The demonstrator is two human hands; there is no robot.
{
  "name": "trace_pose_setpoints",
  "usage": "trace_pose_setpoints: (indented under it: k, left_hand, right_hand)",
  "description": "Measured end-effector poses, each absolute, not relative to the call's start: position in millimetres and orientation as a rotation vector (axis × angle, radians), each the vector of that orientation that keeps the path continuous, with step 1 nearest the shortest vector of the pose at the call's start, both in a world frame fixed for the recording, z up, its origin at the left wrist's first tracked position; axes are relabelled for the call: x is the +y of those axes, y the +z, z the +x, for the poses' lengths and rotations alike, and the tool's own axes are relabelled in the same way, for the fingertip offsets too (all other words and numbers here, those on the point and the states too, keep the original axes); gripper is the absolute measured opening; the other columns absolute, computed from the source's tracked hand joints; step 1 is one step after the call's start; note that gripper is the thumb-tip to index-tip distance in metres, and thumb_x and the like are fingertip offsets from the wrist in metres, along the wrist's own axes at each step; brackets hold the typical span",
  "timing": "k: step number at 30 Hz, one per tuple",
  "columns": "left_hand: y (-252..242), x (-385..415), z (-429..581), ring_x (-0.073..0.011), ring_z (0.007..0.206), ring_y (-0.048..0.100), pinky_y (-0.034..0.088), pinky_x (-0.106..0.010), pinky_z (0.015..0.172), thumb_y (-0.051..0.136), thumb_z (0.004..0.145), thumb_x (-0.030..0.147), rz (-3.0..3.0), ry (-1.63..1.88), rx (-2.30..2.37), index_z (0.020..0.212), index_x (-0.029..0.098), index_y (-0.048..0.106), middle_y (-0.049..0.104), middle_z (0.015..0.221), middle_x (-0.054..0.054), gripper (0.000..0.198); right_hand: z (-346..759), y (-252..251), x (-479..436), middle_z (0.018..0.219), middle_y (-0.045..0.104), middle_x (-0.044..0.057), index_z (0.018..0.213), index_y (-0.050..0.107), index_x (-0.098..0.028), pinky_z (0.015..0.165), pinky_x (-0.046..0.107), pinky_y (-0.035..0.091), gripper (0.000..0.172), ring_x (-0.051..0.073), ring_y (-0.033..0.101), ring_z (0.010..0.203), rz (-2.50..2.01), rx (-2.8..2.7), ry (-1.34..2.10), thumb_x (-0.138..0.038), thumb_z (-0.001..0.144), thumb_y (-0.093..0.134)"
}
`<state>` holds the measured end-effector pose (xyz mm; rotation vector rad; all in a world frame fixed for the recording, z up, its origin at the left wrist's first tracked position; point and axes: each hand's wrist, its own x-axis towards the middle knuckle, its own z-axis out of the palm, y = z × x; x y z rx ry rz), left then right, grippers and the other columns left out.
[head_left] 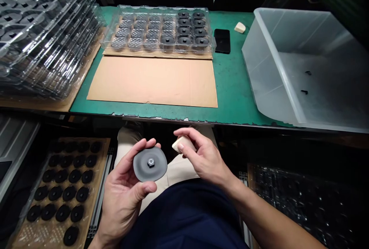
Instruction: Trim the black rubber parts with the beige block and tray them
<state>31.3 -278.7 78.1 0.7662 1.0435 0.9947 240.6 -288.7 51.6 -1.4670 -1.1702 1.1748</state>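
Note:
My left hand [123, 191] grips a dark grey rounded disc [142, 170] by its edges, thumb below and fingers above. A small raised hub sits in the middle of the disc and faces up. To its right, my right hand [206, 156] pinches a small cream-coloured block [180, 144] that looks like an eraser or sponge. The block and the disc are apart. Both hands are over my lap, in front of the bench edge. On the bench, a clear plastic tray [157, 45] holds similar discs in its right-hand pockets.
Stacked clear trays [52, 60] stand at left on the green bench [230, 87]. A cardboard sheet [152, 81], a black phone [222, 41] and another cream block [240, 27] lie there. A translucent bin [265, 60] stands right. Below left is a disc-filled tray [43, 235]; below right, another tray [305, 203].

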Motion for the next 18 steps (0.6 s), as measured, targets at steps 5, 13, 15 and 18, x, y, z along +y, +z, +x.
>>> trace_pose_setpoints:
  k: [5, 13, 15, 18]
  left_hand:
    - [69, -279, 27, -0.031, 0.133, 0.062, 0.056, -0.029, 0.106, 0.093, 0.072, 0.023, 0.832, 1.003, 1.017, 0.138, 0.029, 0.068, 0.063, 0.148, -0.01, 0.071]
    - [68, -282, 31, -0.0278, 0.14, 0.056, 0.051, -0.029, 0.112, 0.084, 0.081, 0.015, 1.04, 0.803, 0.975, 0.144, 0.036, 0.062, 0.06, 0.152, -0.006, 0.07]
    - [70, -282, 33, -0.0263, 0.143, 0.053, 0.05, -0.029, 0.113, 0.078, 0.088, 0.018, 1.064, 0.749, 0.977, 0.148, 0.038, 0.057, 0.056, 0.156, -0.005, 0.066]
    - [71, -282, 37, -0.0258, 0.141, 0.055, 0.049, -0.033, 0.115, 0.07, 0.095, 0.023, 1.09, 0.696, 0.984, 0.152, 0.04, 0.051, 0.054, 0.158, -0.005, 0.062]
  right_hand:
    - [228, 47, -304, 0.069, 0.053, -0.001, 0.093, 0.064, -0.014, 0.045, 0.017, 0.042, 0.043, 0.009, 0.045, 0.053, -1.16, -0.787, 1.747, -0.056, 0.104, 0.059]
    - [220, 55, -308, 0.069, 0.053, -0.002, 0.083, 0.059, -0.014, 0.049, 0.016, 0.033, 0.047, 0.006, 0.041, 0.053, -1.055, -0.761, 1.808, -0.057, 0.099, 0.069]
    - [221, 53, -309, 0.066, 0.054, -0.001, 0.079, 0.059, -0.014, 0.049, 0.018, 0.033, 0.051, 0.007, 0.042, 0.052, -1.12, -0.788, 1.757, -0.059, 0.102, 0.063]
    - [221, 49, -314, 0.06, 0.051, -0.002, 0.076, 0.062, -0.013, 0.049, 0.019, 0.032, 0.057, 0.007, 0.042, 0.051, -1.178, -0.859, 1.689, -0.061, 0.107, 0.054]
